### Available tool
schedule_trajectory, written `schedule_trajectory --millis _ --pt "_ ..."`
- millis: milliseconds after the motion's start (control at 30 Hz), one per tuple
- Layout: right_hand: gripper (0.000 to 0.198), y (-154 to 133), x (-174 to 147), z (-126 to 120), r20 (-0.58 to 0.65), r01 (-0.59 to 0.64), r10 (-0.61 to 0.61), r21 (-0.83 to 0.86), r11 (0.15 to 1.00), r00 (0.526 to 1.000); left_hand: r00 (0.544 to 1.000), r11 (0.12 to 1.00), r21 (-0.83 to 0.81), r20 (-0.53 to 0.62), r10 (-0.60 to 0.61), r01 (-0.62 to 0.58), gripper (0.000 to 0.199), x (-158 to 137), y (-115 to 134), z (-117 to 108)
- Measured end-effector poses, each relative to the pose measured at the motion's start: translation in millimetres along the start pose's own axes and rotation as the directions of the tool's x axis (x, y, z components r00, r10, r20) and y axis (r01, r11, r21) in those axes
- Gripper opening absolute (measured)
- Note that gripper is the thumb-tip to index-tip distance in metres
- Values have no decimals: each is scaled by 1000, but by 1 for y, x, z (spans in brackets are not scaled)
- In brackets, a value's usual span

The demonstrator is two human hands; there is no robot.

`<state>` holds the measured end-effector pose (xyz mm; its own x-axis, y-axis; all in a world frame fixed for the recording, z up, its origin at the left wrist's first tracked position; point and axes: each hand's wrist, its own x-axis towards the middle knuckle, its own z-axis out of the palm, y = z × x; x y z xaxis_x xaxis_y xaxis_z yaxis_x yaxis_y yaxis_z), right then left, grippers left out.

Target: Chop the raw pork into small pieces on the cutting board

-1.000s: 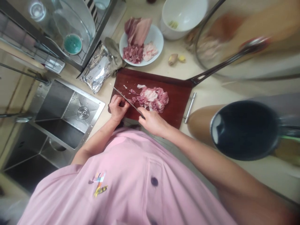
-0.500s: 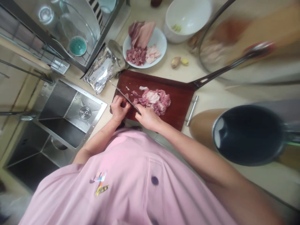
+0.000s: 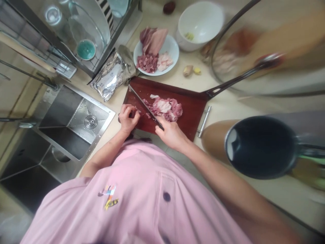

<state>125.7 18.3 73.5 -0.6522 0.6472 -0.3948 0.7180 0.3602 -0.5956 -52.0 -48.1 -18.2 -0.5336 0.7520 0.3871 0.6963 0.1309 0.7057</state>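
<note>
My right hand [image 3: 173,133] is wrapped round the handle of a kitchen knife [image 3: 144,104], whose blade slants across the left part of a reddish-brown cutting board [image 3: 189,123]. Left of the blade, my left hand [image 3: 128,118] is curled at the board's edge, its fingertips on a small piece of raw meat [image 3: 137,109] that they partly hide. A pile of cut raw meat [image 3: 175,109], pink with some white fat, lies on the board right of the knife.
Beyond the board stand a plate [image 3: 175,61] of meat, a white bowl [image 3: 182,40] and ginger [image 3: 188,70]. A foil packet [image 3: 108,79] and sink [image 3: 109,117] are left. A long-handled utensil [image 3: 233,81] touches the board's far right corner; a dark pot [image 3: 264,147] stands right.
The knife and my right hand have drawn back toward my body and to the right, widening the gap from my left fingers. My left hand stays at the meat.
</note>
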Motion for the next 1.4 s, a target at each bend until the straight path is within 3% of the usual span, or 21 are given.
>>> schedule_trajectory --millis 233,433,600,800,900,1033,1167,1400 --pt "42 -2 -34 -5 113 2 11 -115 993 994 999 1000 -3 -36 -2 2 12 -1 -4 5" --pt "39 -7 -25 -9 199 -15 39 -122 992 979 1000 1000 -6 -22 -5 5 13 0 -3 5" --pt "37 -21 8 4 133 39 -24 -110 993 991 1000 1000 -7 19 -21 21 16 2 -3 2" --pt "39 -12 -1 4 173 11 10 -122 992 985 999 999 9 27 -46 46 17 1 -4 4" --pt "39 -15 8 10 135 6 13 -137 991 991 997 998 13 44 -58 58 18 2 -4 4" --pt "35 -13 17 14 109 39 -32 -64 997 994 997 997 29 49 -67 65 16 3 -3 3" --pt "33 -6 10 13 144 -13 13 -4 1000 989 996 997 45 69 -61 57 14 3 -1 4" --pt "36 -9 21 22 64 17 -18 10 1000 998 995 997 49 80 -57 53 14 3 -5 5"
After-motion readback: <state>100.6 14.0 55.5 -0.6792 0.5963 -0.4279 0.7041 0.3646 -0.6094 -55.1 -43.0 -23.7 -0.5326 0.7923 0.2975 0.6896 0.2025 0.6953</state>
